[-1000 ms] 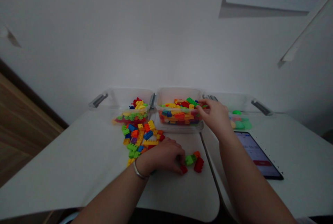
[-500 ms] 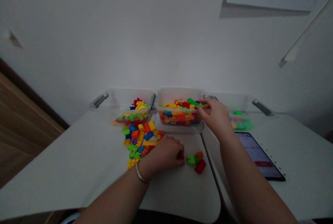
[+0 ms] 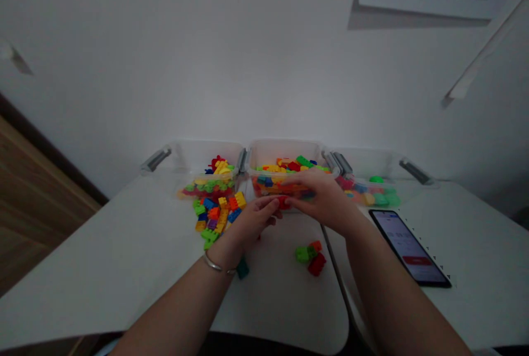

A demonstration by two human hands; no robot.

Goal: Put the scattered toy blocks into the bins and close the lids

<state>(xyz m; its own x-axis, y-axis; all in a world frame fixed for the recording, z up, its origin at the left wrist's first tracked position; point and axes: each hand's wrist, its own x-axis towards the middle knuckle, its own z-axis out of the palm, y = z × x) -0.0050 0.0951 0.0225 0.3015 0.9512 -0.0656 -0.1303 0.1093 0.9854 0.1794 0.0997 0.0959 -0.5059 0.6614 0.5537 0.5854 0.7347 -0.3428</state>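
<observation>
My left hand (image 3: 254, 221) is closed in a pinch on a small red toy brick (image 3: 283, 201), just in front of the middle bin. Facing it from the right, my right hand (image 3: 322, 196) has its thumb at the brick's edge, while its fingers stretch out apart from the thumb. Beside my left hand lies a pile of coloured bricks (image 3: 215, 218), partly covered by that hand. A dark teal brick (image 3: 242, 268) shows by my left wrist. To the right sit a green brick (image 3: 302, 254), an orange brick (image 3: 316, 246) and a red brick (image 3: 317, 264).
Against the wall stand a middle clear bin (image 3: 285, 144) of bricks, a left clear bin (image 3: 202, 149) of coloured pieces and a right clear bin (image 3: 372, 157) with green and other pieces. A phone (image 3: 409, 248) lies on the right tabletop, past a gap between table sections.
My right hand has come back from the middle bin, down and left to the red brick. My left hand has lifted forward off the table with the brick, baring the teal one.
</observation>
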